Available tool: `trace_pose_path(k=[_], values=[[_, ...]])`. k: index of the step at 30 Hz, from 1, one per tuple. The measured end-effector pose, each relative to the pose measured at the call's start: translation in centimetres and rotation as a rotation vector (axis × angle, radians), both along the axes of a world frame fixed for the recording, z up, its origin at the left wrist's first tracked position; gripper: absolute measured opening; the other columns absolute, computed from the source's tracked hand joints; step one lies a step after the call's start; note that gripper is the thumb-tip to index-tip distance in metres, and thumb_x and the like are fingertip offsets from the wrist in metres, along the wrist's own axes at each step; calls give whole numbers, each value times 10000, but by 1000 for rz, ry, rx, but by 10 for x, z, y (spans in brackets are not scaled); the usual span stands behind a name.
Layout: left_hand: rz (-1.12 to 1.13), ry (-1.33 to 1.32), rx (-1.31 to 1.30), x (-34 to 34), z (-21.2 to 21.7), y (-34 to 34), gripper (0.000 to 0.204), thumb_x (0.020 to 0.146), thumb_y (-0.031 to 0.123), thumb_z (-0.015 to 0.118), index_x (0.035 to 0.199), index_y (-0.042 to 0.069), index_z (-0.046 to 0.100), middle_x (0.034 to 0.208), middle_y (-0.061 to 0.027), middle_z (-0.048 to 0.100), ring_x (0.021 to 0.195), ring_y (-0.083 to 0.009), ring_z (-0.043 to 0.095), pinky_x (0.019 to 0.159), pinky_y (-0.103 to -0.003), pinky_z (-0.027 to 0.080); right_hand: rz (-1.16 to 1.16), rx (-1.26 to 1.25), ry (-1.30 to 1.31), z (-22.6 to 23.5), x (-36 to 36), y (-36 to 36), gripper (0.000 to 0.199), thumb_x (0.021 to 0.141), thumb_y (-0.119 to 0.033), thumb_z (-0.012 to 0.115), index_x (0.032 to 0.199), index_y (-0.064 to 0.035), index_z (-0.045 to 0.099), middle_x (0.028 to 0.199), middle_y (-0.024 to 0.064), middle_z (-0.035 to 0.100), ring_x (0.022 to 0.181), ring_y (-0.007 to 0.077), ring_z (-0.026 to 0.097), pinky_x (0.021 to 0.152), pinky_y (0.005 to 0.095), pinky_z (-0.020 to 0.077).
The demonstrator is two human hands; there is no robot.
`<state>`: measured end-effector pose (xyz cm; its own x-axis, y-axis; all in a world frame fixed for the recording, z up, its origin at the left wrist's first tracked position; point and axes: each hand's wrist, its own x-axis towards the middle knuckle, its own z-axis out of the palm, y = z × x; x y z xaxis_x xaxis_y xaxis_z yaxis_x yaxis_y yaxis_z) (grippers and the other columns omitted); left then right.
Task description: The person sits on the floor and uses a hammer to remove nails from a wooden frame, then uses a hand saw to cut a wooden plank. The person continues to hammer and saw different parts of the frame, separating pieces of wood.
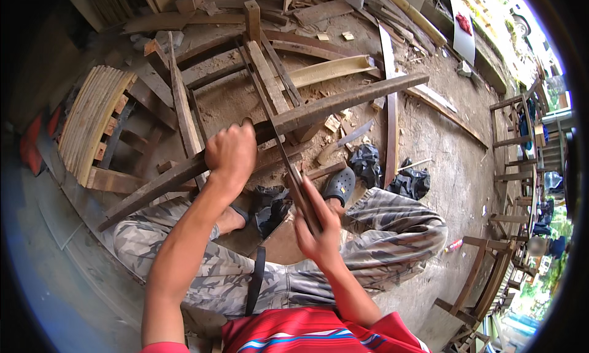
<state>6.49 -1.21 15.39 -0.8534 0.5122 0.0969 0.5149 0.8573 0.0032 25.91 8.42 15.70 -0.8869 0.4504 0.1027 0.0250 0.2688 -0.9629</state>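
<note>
While the left hand (pixel 230 151) gripped a long wooden plank (pixel 288 123), the right hand (pixel 316 227) clasped a saw (pixel 276 138) at five o'clock.

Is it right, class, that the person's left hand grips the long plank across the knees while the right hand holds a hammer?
Not quite. The left hand does grip the long plank, but the right hand holds a long-bladed knife, not a hammer; its blade rests against the plank. The head view shows this.
</note>
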Motion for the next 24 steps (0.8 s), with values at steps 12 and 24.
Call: trace_pose_path(k=[12, 24], values=[[-42, 108, 87, -8, -8, 0, 122, 757, 45, 632, 879, 39, 641, 808, -176, 696, 786, -339, 713, 670, -446, 565, 44, 12, -63, 41, -34, 12, 640, 801, 2, 578, 1429, -83, 495, 931, 278, 664, 786, 419, 687, 694, 355, 541], [16, -43, 18, -13, 11, 7, 164, 892, 67, 523, 910, 36, 682, 857, -203, 717, 824, -374, 722, 700, -470, 579, 41, 76, -73, 35, 107, 9, 636, 735, 69, 581, 1368, 7, 550, 770, 137, 685, 584, 205, 683, 593, 266, 514]])
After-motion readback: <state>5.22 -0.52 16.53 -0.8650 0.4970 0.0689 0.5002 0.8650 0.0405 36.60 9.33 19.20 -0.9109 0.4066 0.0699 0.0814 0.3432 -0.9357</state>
